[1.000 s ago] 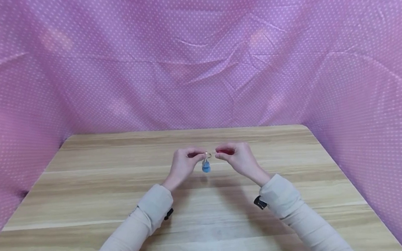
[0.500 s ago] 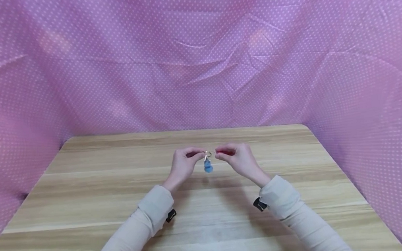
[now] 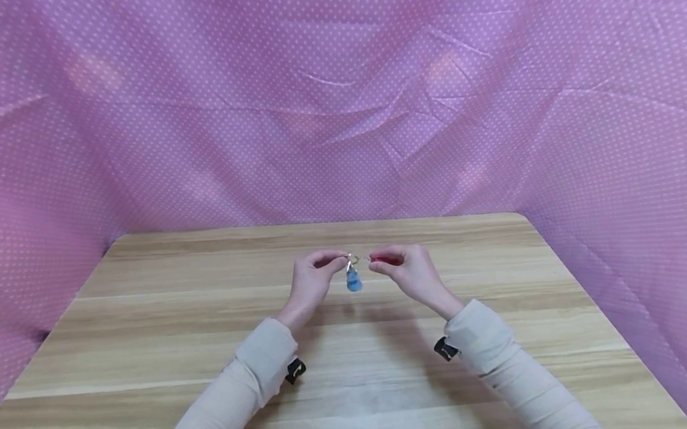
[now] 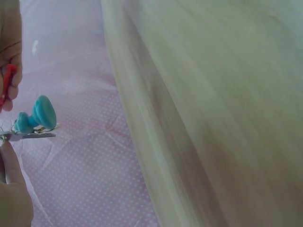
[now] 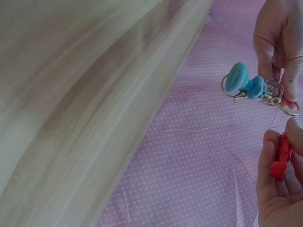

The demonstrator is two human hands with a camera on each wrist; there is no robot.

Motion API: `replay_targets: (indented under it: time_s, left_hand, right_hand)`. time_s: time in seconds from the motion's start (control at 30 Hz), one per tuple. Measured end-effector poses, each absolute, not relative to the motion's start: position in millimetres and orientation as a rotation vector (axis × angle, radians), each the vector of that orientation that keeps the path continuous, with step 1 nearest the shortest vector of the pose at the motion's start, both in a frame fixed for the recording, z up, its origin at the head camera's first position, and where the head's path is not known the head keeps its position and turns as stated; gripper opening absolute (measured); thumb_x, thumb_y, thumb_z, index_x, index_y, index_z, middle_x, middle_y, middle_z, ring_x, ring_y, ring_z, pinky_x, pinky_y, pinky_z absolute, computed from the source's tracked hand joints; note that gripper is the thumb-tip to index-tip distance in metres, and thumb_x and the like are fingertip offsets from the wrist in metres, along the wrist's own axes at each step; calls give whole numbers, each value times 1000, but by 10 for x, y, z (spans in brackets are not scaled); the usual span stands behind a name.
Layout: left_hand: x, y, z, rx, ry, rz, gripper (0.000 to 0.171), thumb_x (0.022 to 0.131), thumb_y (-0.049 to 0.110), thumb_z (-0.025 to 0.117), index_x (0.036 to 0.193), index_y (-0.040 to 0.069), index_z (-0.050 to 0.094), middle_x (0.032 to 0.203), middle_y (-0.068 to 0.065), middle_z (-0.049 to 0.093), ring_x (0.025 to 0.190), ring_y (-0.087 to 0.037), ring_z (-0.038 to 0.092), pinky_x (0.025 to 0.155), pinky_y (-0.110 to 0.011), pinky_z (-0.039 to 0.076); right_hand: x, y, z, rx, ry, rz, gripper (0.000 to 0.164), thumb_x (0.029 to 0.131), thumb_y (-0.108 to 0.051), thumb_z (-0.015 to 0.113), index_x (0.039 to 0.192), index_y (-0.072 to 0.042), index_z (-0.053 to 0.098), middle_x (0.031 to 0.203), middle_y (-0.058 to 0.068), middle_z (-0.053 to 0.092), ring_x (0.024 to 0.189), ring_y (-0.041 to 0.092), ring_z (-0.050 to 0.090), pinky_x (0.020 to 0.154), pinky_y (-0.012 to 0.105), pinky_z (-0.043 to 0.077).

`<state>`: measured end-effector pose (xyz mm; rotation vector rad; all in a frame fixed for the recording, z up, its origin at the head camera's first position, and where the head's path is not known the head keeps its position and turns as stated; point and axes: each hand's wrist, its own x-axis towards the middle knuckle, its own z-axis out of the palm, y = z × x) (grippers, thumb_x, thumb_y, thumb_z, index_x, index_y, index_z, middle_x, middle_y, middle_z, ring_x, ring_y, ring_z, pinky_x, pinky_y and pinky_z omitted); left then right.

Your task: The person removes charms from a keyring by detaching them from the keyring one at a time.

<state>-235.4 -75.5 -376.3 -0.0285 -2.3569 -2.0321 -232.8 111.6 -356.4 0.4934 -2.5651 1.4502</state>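
In the head view both hands are raised over the table and face each other. Between thumb and fingers, the left hand (image 3: 312, 282) pinches a keyring with a gold-coloured ring (image 5: 289, 111). From the keyring hangs a knob-shaped turquoise charm (image 5: 238, 78), with metal fittings (image 5: 271, 94) beside it. A flat metal piece (image 4: 35, 136) lies along the charm in the left wrist view. The right hand (image 3: 410, 273) holds a small red piece (image 5: 281, 158), its kind unclear, partly covered by the fingers. Its fingertips are close to the gold ring; whether they touch it cannot be told.
A wood-grain table (image 3: 347, 391) stretches under the arms. Pink dotted cloth (image 3: 337, 140) hangs behind it and at both sides. Each wrist wears a black camera mount (image 3: 446, 348) below a rolled light sleeve (image 3: 479, 335).
The turquoise charm swings slightly below the left hand. That hand has shifted a little left and up, while the right hand stays nearly still with the red piece.
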Motion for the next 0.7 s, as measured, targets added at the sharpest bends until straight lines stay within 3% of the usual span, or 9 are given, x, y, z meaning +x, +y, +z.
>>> replay_targets:
  time_s: [0.4,0.57,0.7]
  left_hand:
    - [-2419,-828,-3739,-187,-2371,-1986,17,82,13,68,99,9,70,93,-5,71,85,-13,63,78,-25,52]
    - [-2445,-868,-3773,-361,-2392,-1967,25,85,8,63,110,4,65,103,-11,69,92,-16,65,83,-24,53]
    - [-2462,-898,-3782,-409,-2430,-1922,22,86,11,62,107,5,67,107,-11,67,94,-18,64,83,-26,53]
  right_hand:
    - [-2365,1089,-3583,528,-2588,1399,20,73,-6,75,92,-2,71,93,12,70,79,20,68,66,20,55]
    - [-2362,1079,-3611,622,-2607,1282,24,70,0,76,93,0,71,96,12,68,84,21,67,70,18,55]
    - [-2365,1063,-3615,621,-2606,1215,22,72,0,74,93,-2,71,93,10,68,81,20,67,69,19,55]
